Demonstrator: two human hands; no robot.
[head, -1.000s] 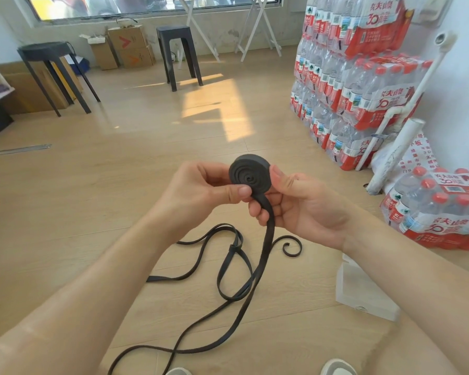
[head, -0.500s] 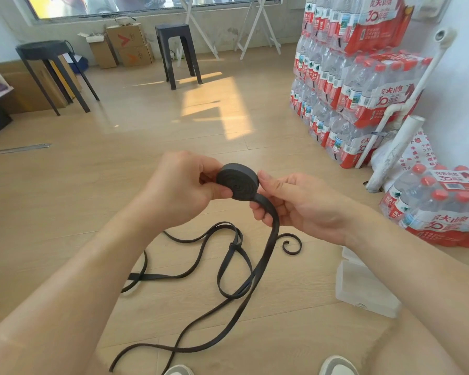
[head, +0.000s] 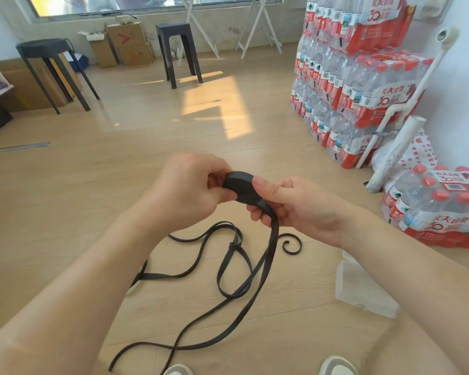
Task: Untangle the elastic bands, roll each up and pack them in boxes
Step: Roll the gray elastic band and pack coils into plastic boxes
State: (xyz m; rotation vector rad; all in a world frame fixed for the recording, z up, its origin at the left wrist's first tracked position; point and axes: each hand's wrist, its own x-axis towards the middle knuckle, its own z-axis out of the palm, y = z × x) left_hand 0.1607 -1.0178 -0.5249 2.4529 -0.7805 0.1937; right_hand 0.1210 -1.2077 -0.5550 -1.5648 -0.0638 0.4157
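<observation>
A black elastic band is partly wound into a flat roll (head: 241,188), held in the air over the floor. My left hand (head: 186,192) pinches the roll's left side. My right hand (head: 298,205) holds its right side, thumb on top, with the loose strand passing under the fingers. The unrolled band (head: 257,269) hangs down to the wooden floor and lies there in loops, with a knot-like crossing (head: 233,245) and a curled end (head: 291,243). A clear plastic box (head: 363,289) lies on the floor under my right forearm.
Shrink-wrapped packs of water bottles (head: 347,85) are stacked at the right, with another pack (head: 441,207) on the floor nearby. White pipes (head: 395,155) lean against the wall. Two dark stools (head: 178,50) and cardboard boxes (head: 130,44) stand at the back. My shoe tips (head: 336,366) show at the bottom.
The roll has been turned from facing me upright to lying tilted and flatter between my hands. Both hands have dropped slightly and re-gripped it. The loops on the floor have shifted a little.
</observation>
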